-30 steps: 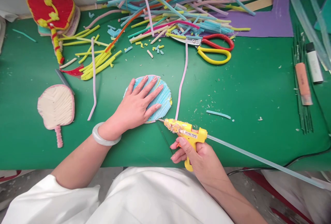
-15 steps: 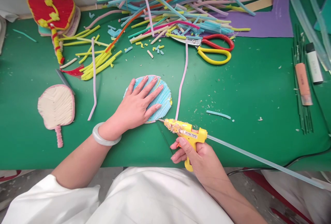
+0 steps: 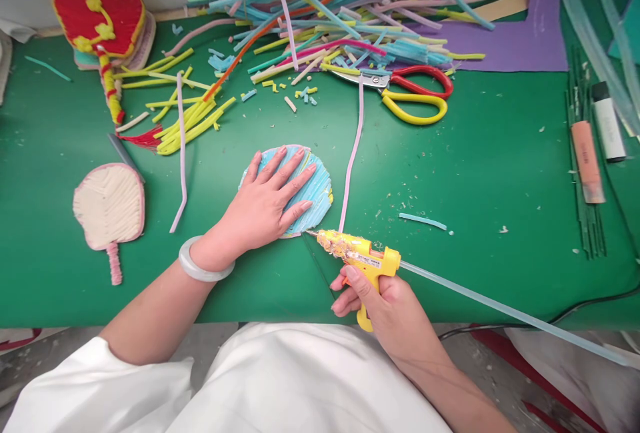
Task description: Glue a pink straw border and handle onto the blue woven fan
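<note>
My left hand [image 3: 267, 203] lies flat, fingers spread, on a round panel of blue pipe cleaners [image 3: 317, 186] with a few yellow strands and a pink edge. Much of the panel is hidden under the palm. In my right hand [image 3: 375, 293] is a yellow glue gun [image 3: 373, 260], held by its grip, with fingers by the orange trigger. Its nozzle touches or nearly touches the panel's lower edge. A long clear glue stick [image 3: 480, 298] runs out of its back. A thin dark green stem [image 3: 317, 263] reaches from the panel's lower edge toward my right hand.
Pink pipe cleaners [image 3: 353, 153] [image 3: 181, 153] lie either side of the panel. Scissors [image 3: 415, 90] and a pipe-cleaner heap [image 3: 320, 13] lie behind. Left are a cream fan [image 3: 109, 206] and a red fan [image 3: 97, 13]; right, green stems [image 3: 583, 220] and a black cord [image 3: 585, 303].
</note>
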Available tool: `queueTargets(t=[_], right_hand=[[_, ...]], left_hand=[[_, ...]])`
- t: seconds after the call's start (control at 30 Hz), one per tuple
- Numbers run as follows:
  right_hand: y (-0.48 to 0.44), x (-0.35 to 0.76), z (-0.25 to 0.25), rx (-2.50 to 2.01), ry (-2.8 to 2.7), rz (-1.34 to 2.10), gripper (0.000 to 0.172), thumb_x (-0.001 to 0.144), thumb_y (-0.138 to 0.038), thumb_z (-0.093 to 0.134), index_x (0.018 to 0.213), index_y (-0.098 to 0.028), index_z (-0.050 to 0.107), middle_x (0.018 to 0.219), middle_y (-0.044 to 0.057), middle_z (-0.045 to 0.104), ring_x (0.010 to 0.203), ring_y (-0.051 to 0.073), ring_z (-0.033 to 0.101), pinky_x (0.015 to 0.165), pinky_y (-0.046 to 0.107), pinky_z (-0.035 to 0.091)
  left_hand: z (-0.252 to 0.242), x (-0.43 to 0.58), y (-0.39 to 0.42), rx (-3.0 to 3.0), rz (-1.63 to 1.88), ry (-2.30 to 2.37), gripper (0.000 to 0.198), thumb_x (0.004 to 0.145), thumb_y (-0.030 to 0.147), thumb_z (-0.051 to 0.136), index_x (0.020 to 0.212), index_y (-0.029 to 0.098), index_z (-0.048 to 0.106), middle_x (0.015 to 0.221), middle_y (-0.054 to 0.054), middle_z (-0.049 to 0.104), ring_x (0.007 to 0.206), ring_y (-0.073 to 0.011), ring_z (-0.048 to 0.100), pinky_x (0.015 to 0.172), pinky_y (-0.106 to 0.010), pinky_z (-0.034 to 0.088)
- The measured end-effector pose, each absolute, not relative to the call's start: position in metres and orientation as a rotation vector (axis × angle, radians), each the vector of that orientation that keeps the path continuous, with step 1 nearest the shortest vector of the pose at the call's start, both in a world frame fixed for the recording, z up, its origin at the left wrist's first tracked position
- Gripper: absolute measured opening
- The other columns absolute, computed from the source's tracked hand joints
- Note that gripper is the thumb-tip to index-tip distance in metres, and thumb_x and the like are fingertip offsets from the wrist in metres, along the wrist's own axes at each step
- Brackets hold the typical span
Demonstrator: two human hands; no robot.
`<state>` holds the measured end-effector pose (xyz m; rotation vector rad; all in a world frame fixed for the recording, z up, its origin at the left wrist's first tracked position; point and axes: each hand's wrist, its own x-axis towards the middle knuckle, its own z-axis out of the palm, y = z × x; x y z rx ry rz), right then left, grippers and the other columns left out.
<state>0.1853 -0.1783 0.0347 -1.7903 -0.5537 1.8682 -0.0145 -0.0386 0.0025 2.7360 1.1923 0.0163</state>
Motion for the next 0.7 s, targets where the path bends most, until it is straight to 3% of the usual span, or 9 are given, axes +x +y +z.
queueTargets(t=[0.7], right_hand=[[-0.1805,0.1830,0.0333,-1.830,-0.611,1.843,0.063,0.070,-0.080,0.058,0.076,-0.018,0.064,0.060,0.006,0.071,0.060,0.019,0.069,0.062,0.029,0.054]], left_hand=[[0.0025,-0.0148,-0.0382,2.719,0.035,1.183,0.059,0.102,0.049,0.033,0.156,0.026,0.027,0.163,-0.008,0.024,0.152,-0.0328,0.014,0.120,-0.060,0.007]])
